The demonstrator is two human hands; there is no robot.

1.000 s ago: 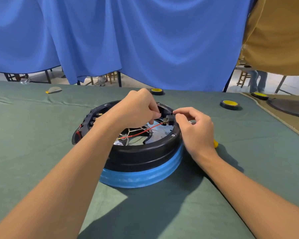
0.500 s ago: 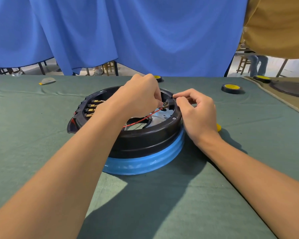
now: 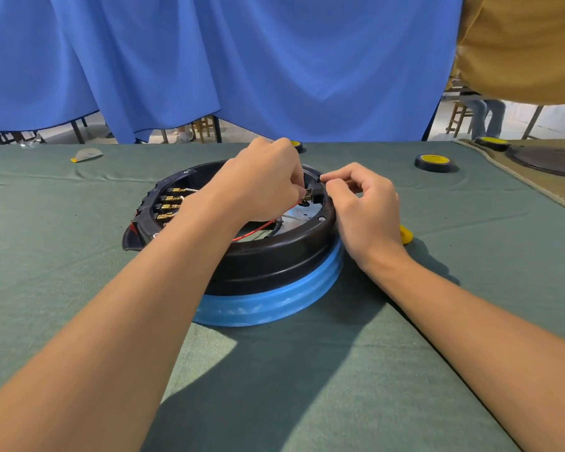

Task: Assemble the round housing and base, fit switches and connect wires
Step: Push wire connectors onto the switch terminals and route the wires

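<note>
A round black housing [image 3: 274, 259] sits on a blue ribbed base [image 3: 268, 305] in the middle of the green table. Brass terminals [image 3: 168, 203] line its inner left wall. A red wire [image 3: 253, 231] runs across the inside to a brass connector at a small black switch [image 3: 314, 190] on the far right rim. My left hand [image 3: 261, 187] reaches over the housing and pinches the red wire's connector at the switch. My right hand [image 3: 362, 203] is on the outside of the rim and pinches the switch with thumb and forefinger.
A yellow-and-black disc [image 3: 433, 161] lies at the back right, another [image 3: 296, 145] behind my left hand. A small yellow part [image 3: 405, 234] peeks out by my right wrist. A grey scrap [image 3: 87, 154] lies back left. A dark round plate [image 3: 548, 161] sits on the tan mat at the right.
My head has tilted, so the housing appears higher in view and the brass terminals show. Both hands stay at the switch, the left one pressed closer to it.
</note>
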